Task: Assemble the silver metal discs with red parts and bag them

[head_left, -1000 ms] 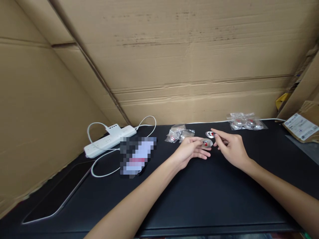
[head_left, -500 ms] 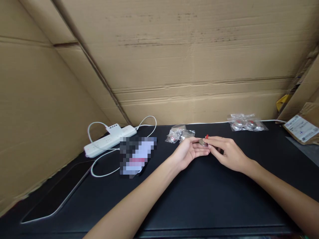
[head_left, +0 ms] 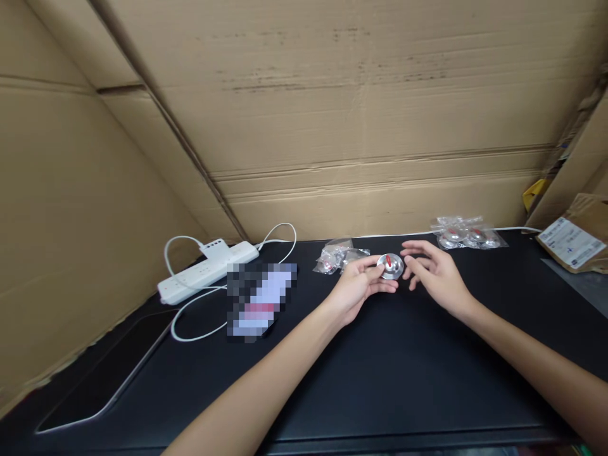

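Note:
My left hand [head_left: 357, 286] pinches a small round silver disc [head_left: 390, 266] with a red centre, held up on edge above the black table [head_left: 389, 380]. My right hand [head_left: 434, 275] hovers just right of the disc with its fingers spread and nothing in them. Small clear plastic bags [head_left: 338, 256] holding red and silver parts lie just behind my left hand.
More clear bags with silver discs [head_left: 465, 233] lie at the back right. A white power strip [head_left: 206, 270] with its cable sits at the back left beside a blurred-out object [head_left: 260, 301]. Cardboard walls [head_left: 332, 114] enclose the table; a labelled parcel [head_left: 570, 244] lies far right.
My right hand brought a second disc to the one in my left hand, then let go and drew back open. The left hand now holds the disc up facing me.

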A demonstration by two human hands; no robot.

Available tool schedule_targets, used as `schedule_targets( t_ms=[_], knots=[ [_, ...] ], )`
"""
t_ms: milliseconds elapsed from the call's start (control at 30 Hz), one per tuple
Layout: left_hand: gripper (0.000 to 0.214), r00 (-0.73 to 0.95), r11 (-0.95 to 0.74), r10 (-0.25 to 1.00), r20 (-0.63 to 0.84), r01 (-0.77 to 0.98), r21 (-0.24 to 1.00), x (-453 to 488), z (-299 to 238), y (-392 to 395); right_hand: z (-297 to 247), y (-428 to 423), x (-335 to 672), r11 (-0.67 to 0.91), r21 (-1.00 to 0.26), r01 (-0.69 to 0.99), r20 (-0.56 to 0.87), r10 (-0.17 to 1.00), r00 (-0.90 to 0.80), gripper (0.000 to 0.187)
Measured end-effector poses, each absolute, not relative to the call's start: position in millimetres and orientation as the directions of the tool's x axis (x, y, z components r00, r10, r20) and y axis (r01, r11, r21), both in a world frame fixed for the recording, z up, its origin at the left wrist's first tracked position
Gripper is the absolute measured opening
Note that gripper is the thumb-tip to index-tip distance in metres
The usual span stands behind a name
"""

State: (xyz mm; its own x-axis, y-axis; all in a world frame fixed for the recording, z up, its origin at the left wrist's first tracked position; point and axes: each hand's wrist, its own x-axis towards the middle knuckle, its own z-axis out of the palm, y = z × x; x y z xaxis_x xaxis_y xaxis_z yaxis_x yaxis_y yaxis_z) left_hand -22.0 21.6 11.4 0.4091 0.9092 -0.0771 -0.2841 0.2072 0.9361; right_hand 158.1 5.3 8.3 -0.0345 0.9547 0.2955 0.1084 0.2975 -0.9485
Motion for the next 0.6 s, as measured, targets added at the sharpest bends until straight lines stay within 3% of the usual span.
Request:
schedule_targets(
  t_ms=[133, 367, 600],
  knots=[
    [0.026, 0.418, 0.139, 0.908, -0.019, -0.259, 0.956, -20.8, 9.4, 19.1, 9.3, 7.4, 158.6, 0.077, -0.996, -0.041, 0.082, 0.987, -0.135, 0.033],
    [0.026, 0.432, 0.105, 0.902, -0.003, -0.213, 0.971, -18.8, 8.8, 16.9, 3.3, 8.2, 160.0, 0.114, -0.992, -0.051, 0.12, 0.983, -0.137, 0.033],
    [0.024, 0.269, -0.047, 0.961, 0.065, -0.071, 0.996, -17.4, 6.7, 24.4, 8.7, 8.2, 158.8, 0.063, -0.984, -0.165, 0.071, 0.997, -0.043, 0.032]
  ],
)
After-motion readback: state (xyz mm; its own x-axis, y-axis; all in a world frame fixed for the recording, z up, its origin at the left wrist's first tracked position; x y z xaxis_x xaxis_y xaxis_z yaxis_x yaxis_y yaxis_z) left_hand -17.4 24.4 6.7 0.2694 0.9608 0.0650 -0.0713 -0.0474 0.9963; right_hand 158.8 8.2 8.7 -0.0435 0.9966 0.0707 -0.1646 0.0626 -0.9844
